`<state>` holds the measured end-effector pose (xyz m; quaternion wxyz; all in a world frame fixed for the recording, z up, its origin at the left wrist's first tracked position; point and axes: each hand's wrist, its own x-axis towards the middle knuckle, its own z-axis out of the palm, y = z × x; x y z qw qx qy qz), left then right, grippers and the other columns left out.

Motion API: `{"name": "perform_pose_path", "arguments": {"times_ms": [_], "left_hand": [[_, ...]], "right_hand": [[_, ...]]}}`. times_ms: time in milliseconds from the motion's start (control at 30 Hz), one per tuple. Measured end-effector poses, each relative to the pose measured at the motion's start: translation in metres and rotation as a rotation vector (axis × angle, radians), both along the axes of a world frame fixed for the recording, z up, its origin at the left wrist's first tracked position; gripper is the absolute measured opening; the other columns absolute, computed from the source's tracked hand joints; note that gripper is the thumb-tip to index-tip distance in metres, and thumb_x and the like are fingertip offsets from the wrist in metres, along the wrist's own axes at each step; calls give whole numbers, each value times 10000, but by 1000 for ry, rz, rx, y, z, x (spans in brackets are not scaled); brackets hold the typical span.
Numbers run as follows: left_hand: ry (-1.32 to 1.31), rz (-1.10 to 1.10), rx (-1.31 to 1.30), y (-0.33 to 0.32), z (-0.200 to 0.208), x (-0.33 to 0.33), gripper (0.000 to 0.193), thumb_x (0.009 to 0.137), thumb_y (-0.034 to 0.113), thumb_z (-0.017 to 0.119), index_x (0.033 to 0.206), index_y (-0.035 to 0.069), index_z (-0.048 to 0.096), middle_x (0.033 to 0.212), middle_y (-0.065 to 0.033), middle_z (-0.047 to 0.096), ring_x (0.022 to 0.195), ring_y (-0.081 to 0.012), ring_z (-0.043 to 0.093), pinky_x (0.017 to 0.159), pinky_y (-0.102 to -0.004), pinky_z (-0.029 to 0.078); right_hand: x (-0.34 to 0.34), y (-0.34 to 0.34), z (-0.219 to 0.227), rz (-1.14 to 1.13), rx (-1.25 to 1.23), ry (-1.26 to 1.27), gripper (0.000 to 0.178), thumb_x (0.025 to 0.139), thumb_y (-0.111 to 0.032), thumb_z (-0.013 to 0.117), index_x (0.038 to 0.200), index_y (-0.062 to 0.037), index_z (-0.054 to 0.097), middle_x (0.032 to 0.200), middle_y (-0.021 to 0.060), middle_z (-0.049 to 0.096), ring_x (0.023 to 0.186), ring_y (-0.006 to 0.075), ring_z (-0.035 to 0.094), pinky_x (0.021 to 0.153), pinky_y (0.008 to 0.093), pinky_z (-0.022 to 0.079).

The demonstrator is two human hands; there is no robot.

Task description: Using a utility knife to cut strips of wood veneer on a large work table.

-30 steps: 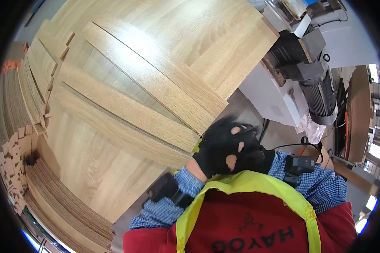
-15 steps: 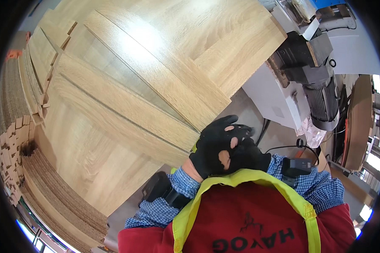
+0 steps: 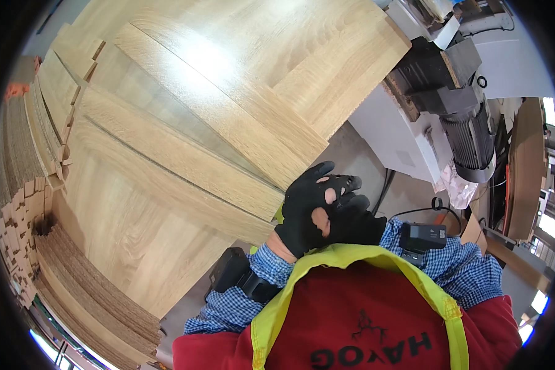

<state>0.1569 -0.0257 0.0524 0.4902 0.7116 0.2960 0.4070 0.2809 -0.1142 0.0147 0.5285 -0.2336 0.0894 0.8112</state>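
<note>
My left hand (image 3: 303,213), in a black glove with holes that bare patches of skin, is raised in front of my chest with its fingers stretched out. Against it lies my right hand (image 3: 362,227), also black-gloved; the two overlap, and most of the right fingers are hidden or merge with the left glove. No object shows between them. Just beyond the left hand are the near ends of two narrow wood-grain boards, an upper strip (image 3: 240,126) and a lower strip (image 3: 185,160). They lie at an angle to each other on wider wood-grain panels (image 3: 148,228).
Stacked chipboard strips (image 3: 92,290) stand at lower left, with more stacked boards (image 3: 20,148) at far left. To the right are a white machine housing (image 3: 391,139) and a black finned motor (image 3: 468,132). A black cable (image 3: 425,211) loops near my right forearm.
My hands have shifted slightly left, still together, and the right fingers show a little more distinctly. The whole view has moved slightly; the boards look unmoved relative to each other.
</note>
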Motion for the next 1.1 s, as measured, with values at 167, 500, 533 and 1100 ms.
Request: {"name": "perform_pose_path", "arguments": {"times_ms": [167,500,533,1100], "left_hand": [[-62,28,-62,3,-2,-1,202,761,162,739,932,64,694,855,-101,701,827,-286,672,917,-405,489],[62,24,23,-2,-15,4,138,760,119,697,880,53,705,842,-104,696,782,-291,668,919,-402,489],[71,22,-21,-2,-14,5,122,761,121,695,865,57,706,842,-106,696,788,-287,671,918,-397,490],[444,638,288,162,27,-118,789,771,212,746,1402,-41,345,1358,-215,468,1207,-314,502,996,-363,419]], "right_hand": [[4,13,25,424,293,-1009,154,921,-46,537,1075,-45,548,1060,56,563,1010,141,566,848,244,469],[-6,13,21,337,330,-1111,131,854,-39,612,970,-75,564,958,41,561,909,156,574,757,284,480],[-4,10,9,327,330,-1112,131,854,-39,612,970,-75,564,958,41,561,909,156,574,757,284,480],[24,36,63,1115,903,-1977,245,884,-285,540,910,-45,582,724,108,612,573,237,591,513,353,477]]}}
